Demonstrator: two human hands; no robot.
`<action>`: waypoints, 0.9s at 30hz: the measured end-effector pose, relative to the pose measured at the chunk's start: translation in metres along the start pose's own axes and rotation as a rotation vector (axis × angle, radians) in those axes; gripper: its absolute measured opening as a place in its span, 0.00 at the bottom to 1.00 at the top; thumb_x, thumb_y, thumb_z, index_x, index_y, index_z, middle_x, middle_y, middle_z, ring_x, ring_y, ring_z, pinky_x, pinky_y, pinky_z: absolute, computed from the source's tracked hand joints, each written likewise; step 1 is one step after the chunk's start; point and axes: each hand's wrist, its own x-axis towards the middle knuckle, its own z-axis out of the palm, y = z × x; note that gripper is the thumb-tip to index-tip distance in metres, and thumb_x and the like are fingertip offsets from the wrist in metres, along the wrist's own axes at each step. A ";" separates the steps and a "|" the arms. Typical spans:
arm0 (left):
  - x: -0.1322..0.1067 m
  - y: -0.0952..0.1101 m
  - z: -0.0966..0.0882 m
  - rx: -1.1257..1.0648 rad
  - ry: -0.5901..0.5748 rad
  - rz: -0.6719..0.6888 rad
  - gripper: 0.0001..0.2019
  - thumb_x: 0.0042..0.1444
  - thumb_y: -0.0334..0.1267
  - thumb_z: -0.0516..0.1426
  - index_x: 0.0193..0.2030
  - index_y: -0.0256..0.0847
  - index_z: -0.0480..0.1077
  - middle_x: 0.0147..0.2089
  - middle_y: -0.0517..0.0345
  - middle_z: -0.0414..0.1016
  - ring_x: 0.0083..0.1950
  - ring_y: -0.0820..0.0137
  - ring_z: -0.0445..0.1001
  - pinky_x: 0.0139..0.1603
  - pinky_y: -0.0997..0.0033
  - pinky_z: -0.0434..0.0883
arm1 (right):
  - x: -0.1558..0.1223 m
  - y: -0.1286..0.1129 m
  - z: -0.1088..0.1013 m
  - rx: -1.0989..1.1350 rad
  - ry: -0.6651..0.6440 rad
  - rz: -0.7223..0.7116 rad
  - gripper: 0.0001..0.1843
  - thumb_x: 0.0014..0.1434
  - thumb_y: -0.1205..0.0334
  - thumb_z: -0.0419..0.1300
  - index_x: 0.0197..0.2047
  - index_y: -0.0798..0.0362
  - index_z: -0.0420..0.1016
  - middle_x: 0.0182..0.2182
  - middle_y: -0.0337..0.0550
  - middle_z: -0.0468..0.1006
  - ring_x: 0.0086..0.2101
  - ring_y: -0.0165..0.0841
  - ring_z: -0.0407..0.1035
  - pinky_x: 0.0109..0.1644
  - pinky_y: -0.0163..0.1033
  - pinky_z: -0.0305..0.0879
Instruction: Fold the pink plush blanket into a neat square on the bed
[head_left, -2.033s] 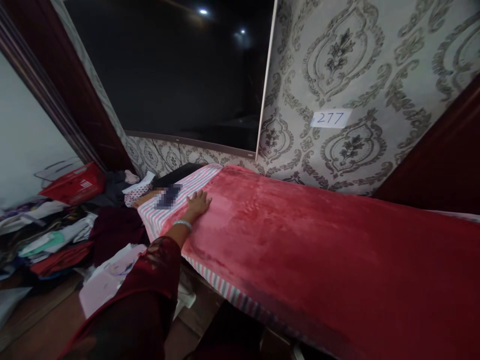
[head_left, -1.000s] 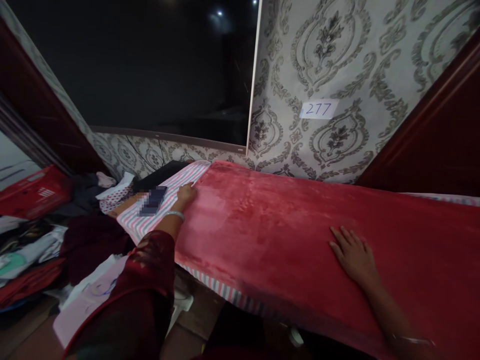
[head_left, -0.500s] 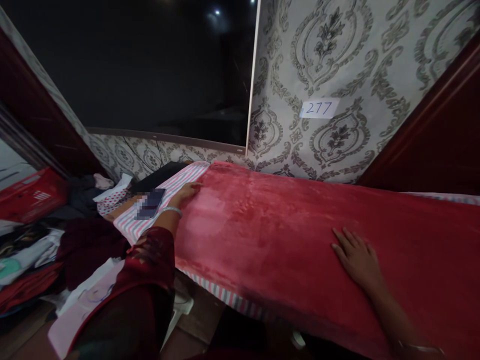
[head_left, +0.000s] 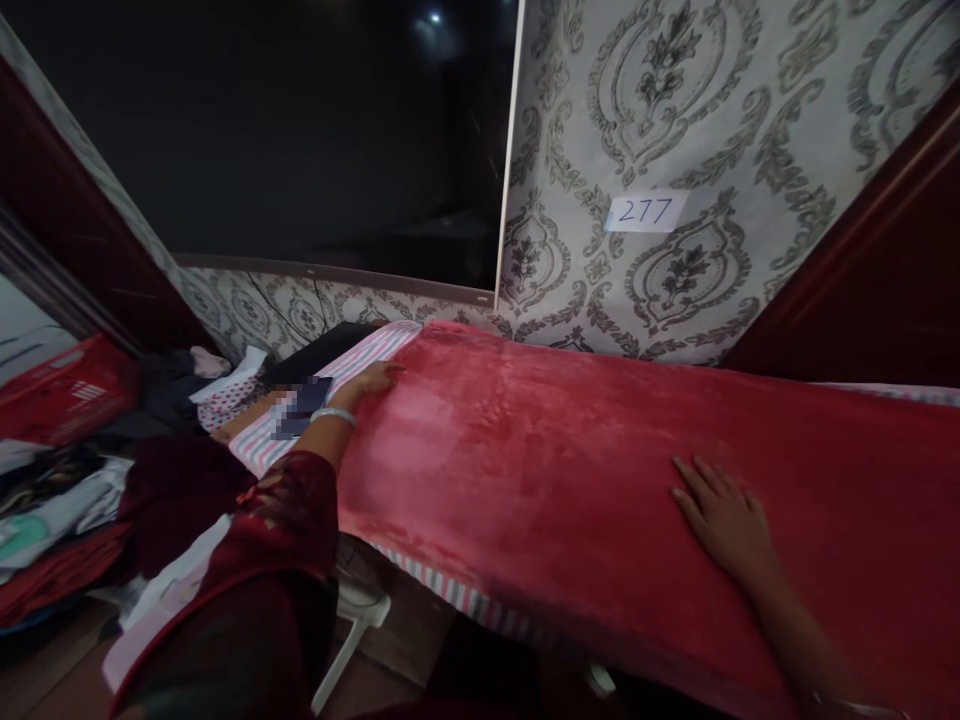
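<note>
A red plush cloth [head_left: 540,480] lies spread over a long board or table, with a striped cloth [head_left: 259,445] showing beneath it at the left end and along the front edge. My left hand [head_left: 377,377] rests at the red cloth's left edge, fingers stretched out toward the right; its fingertips are hard to make out. Farther right, my right hand [head_left: 726,515] lies flat on the plush, fingers slightly apart, holding nothing. Lighter pink patches mark the pile near my left hand.
A dark phone-like item [head_left: 304,408], partly blurred out, sits on the striped cloth by my left wrist. Piled clothes [head_left: 67,510] and a red basket [head_left: 71,390] are at the left. Behind the board are a large television [head_left: 322,140] and a patterned wall. A white stool leg [head_left: 349,650] stands below.
My left forearm has shifted slightly left, and the cloth's near left corner reaches a little farther left. My right hand stays flat in nearly the same spot. The view has turned slightly.
</note>
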 end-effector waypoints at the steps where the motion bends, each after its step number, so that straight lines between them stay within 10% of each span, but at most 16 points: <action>1: 0.000 0.001 -0.001 0.016 0.016 0.008 0.22 0.43 0.27 0.56 0.46 0.40 0.80 0.52 0.53 0.82 0.55 0.61 0.77 0.54 0.71 0.72 | 0.000 0.001 0.000 -0.002 -0.005 0.001 0.37 0.68 0.45 0.36 0.69 0.52 0.66 0.68 0.51 0.65 0.66 0.48 0.58 0.68 0.60 0.55; 21: -0.028 0.023 -0.037 0.076 0.388 0.155 0.10 0.50 0.36 0.55 0.38 0.38 0.74 0.38 0.54 0.69 0.44 0.62 0.71 0.54 0.63 0.70 | 0.013 -0.002 -0.004 0.086 -0.002 0.055 0.28 0.69 0.51 0.49 0.67 0.48 0.69 0.67 0.51 0.67 0.66 0.49 0.59 0.67 0.62 0.55; 27: -0.030 0.024 -0.046 -0.003 0.471 0.197 0.09 0.50 0.39 0.54 0.34 0.41 0.72 0.36 0.55 0.70 0.40 0.63 0.70 0.52 0.62 0.71 | 0.056 -0.046 -0.012 0.314 0.065 -0.118 0.28 0.65 0.52 0.56 0.66 0.52 0.71 0.65 0.55 0.69 0.65 0.50 0.61 0.67 0.59 0.57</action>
